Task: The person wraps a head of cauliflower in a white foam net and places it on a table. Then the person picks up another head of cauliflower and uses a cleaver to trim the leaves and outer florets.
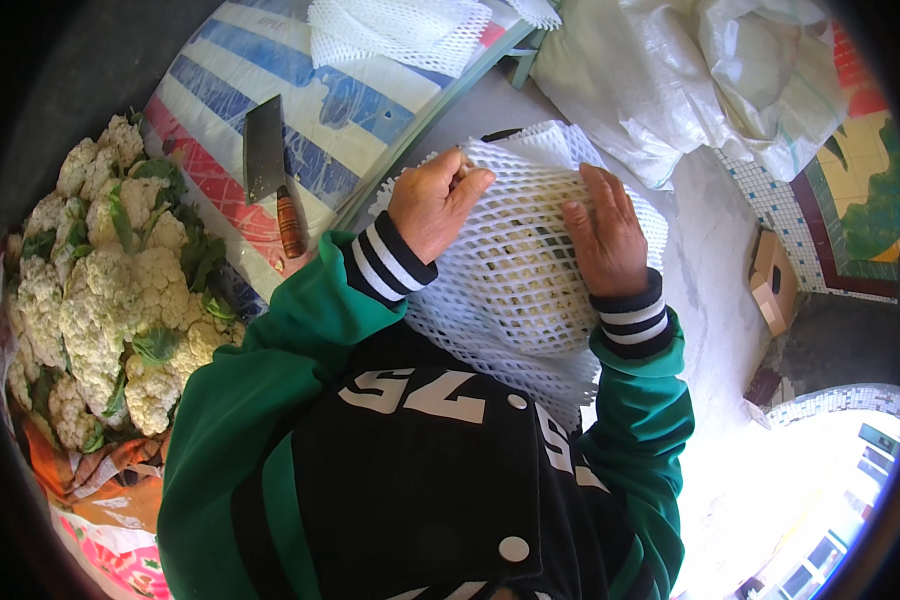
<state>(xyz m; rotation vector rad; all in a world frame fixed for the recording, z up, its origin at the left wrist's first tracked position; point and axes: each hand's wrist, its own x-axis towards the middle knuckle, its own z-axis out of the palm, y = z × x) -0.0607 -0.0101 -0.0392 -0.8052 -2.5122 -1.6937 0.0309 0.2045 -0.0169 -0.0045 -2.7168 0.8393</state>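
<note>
White foam netting (487,307) lies spread in front of my torso. Pale, bumpy cauliflower (532,259) shows through its mesh, along with a bit of dark green leaf. At the netting's upper left edge, my left hand (439,206) pinches the foam between thumb and fingers. My right hand (609,236) rests on the netting's right side, thumb apart from the fingers and nothing visibly gripped. What supports the bundle from below is hidden.
Cauliflowers with leaves (120,292) are heaped at left. A wooden-handled cleaver (266,154) lies on a striped, plastic-covered table (217,180), with more foam netting (397,30) at its far end. White woven sacks (660,75) stand upper right; a cardboard box (772,277) is at right.
</note>
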